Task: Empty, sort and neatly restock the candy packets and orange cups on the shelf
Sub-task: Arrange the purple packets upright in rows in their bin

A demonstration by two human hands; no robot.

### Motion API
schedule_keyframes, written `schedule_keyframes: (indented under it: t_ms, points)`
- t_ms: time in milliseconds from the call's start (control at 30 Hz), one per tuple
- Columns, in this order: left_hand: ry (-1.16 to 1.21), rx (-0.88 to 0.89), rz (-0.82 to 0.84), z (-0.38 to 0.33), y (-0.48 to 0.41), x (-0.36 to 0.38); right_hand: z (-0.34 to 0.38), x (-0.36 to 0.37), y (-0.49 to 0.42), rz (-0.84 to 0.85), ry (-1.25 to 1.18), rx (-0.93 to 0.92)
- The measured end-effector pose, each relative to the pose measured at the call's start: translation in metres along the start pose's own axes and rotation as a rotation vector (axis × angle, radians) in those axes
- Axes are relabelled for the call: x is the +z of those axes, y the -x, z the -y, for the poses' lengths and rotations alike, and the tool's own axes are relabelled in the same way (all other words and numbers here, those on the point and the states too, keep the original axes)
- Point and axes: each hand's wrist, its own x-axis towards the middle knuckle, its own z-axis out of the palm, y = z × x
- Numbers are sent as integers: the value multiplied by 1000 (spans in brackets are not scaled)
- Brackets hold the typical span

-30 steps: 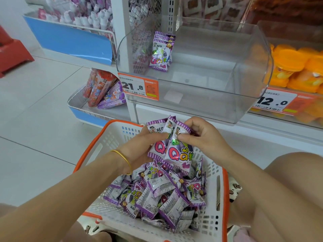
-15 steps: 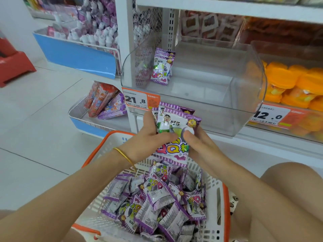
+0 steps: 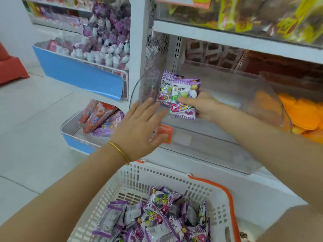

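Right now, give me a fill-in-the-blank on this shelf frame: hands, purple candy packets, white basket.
1. The right hand holds purple candy packets inside the clear plastic ____.
2. The left hand is open and holds ____.
3. The loose purple packets lie in the white plastic basket with an ____ rim.
4. The gold bangle sits on the ____ wrist.

Missing: bin; nothing; orange; left

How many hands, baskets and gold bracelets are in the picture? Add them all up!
Hands: 2 (left hand flat and empty, right hand holding purple candy packets)
White basket with orange rim: 1
Gold bracelet: 1
Total: 4
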Motion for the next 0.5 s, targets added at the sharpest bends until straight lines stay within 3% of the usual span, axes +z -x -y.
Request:
schedule_keyframes:
  t_ms: [100, 200, 300, 500]
  points:
    - [26, 16, -10, 4, 1, 2, -17, 24, -57, -95, 113, -101]
    - [56, 13, -11, 4, 1, 2, -21, 44, -76, -234, 408, -208]
    - [99, 0, 13, 5, 1, 1, -21, 53, -63, -311, 674, -108]
    - [99, 14, -29, 6, 2, 2, -25, 61, -80, -322, 460, -8]
